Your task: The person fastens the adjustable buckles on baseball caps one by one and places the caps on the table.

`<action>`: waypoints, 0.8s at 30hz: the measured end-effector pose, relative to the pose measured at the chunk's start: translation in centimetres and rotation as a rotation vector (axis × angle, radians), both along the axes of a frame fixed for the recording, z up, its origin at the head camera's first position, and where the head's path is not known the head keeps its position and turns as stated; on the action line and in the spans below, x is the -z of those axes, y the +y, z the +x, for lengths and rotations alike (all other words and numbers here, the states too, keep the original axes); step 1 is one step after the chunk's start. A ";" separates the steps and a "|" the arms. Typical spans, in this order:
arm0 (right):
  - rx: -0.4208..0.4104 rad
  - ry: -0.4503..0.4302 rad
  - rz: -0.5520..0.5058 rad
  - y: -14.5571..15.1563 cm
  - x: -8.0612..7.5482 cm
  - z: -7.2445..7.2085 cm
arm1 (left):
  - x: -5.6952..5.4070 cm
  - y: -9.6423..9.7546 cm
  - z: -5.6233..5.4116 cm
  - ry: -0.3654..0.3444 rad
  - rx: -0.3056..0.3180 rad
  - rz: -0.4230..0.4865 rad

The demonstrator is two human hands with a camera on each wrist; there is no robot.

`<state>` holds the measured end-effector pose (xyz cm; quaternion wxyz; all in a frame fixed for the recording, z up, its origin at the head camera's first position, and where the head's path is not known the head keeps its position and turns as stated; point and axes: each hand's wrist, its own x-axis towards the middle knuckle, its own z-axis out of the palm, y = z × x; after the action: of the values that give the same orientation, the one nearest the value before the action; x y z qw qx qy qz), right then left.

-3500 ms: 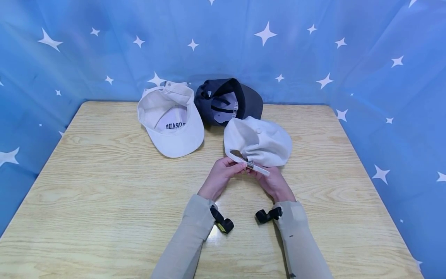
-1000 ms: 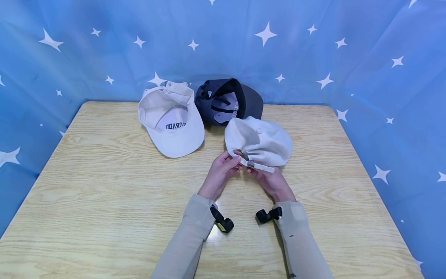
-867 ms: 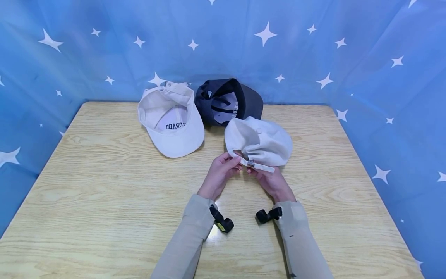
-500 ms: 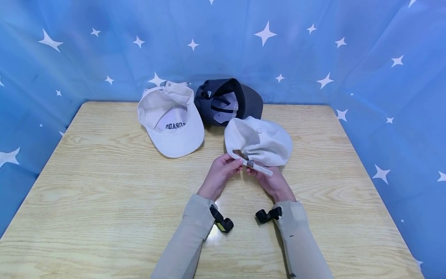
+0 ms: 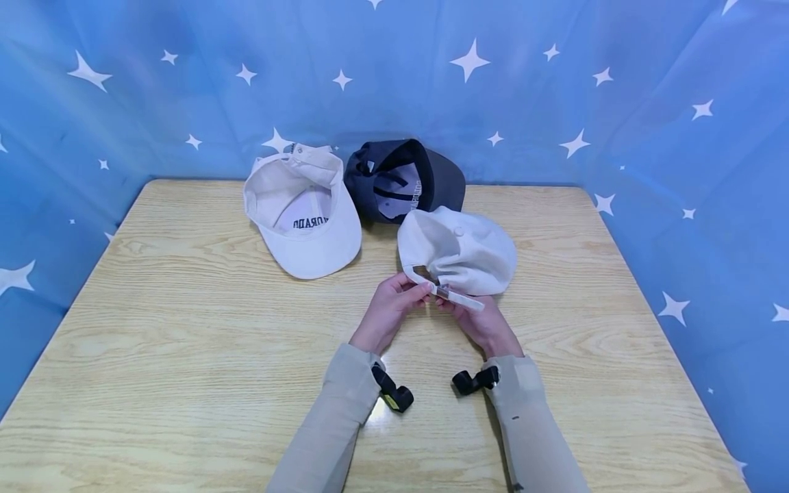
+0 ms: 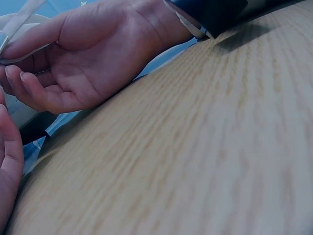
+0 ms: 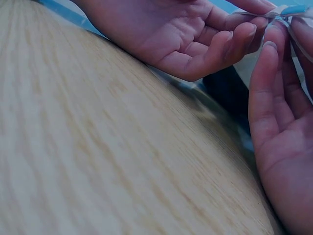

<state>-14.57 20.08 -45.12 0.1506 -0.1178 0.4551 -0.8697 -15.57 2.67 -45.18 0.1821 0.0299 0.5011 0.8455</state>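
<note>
In the head view a white baseball cap (image 5: 471, 246) lies crown up, its back opening facing me. My left hand (image 5: 390, 308) pinches the cap's adjusting strap (image 5: 464, 300) just left of its metal buckle (image 5: 442, 292). My right hand (image 5: 483, 323) grips at the buckle from the other side, its fingers partly hidden under the strap's loose tail. In the left wrist view the right hand (image 6: 107, 54) holds the strap between thumb and fingers. The right wrist view shows fingertips of the left hand (image 7: 161, 34) and right hand (image 7: 288, 147) meeting at the strap.
A second white cap (image 5: 327, 250) lies upturned to the left, lettering showing inside. Touching or close behind the held cap is a dark navy cap (image 5: 446, 178), also upturned. All are on a wooden table (image 5: 203, 342) before a blue star-patterned curtain (image 5: 401, 89).
The strap's loose tail has tilted downward from nearly level a second ago. My left thumb has shifted slightly right and down toward the buckle. The other caps have stayed put.
</note>
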 end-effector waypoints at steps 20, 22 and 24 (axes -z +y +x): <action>0.015 -0.074 0.025 0.0 -0.2 0.1 | 0.1 0.1 0.1 0.039 -0.003 -0.061; 0.015 -0.075 0.018 0.0 -0.2 0.1 | 0.1 0.1 0.1 0.040 0.001 -0.062; 0.016 -0.073 0.025 0.0 -0.2 0.1 | 0.1 0.1 0.1 0.040 0.004 -0.059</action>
<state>-14.45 20.04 -44.89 0.1618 -0.0803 0.4610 -0.8689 -15.45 2.77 -45.28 0.1746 0.0427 0.5294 0.8291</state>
